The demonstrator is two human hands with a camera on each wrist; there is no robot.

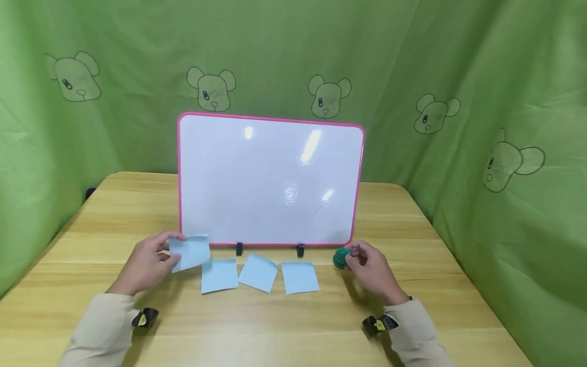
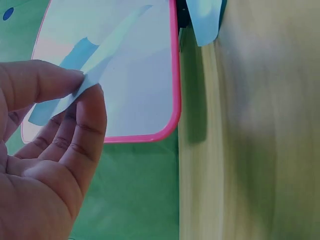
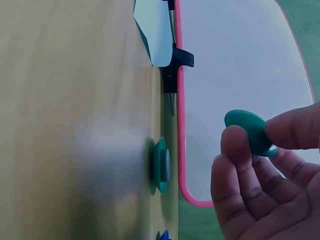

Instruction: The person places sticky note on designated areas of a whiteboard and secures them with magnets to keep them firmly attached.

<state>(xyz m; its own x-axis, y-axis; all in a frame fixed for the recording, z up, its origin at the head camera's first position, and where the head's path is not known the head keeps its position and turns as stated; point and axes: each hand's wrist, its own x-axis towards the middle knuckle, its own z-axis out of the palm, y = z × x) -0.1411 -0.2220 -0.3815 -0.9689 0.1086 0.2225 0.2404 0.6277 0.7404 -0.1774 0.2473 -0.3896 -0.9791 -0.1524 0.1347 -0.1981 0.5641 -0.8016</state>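
My left hand (image 1: 149, 260) pinches a light blue paper square (image 1: 191, 252) between thumb and fingers, in front of the whiteboard's (image 1: 270, 178) lower left corner. In the left wrist view the paper (image 2: 95, 70) is seen nearly edge-on, gripped by the left hand (image 2: 50, 135). Near the board's lower right corner, my right hand (image 1: 373, 267) pinches a green round piece (image 1: 340, 258). The right wrist view shows this piece (image 3: 250, 131) between thumb and fingertips of the right hand (image 3: 270, 180), raised off the table, while another green piece (image 3: 161, 165) rests on the table.
Three more blue squares (image 1: 220, 276) (image 1: 259, 273) (image 1: 300, 278) lie in a row before the board. Two black clips (image 1: 239, 248) (image 1: 300, 250) hold its pink lower edge. A blue object (image 3: 164, 235) shows at the right wrist view's bottom edge. Green curtains (image 1: 275, 51) surround the wooden table (image 1: 257, 331).
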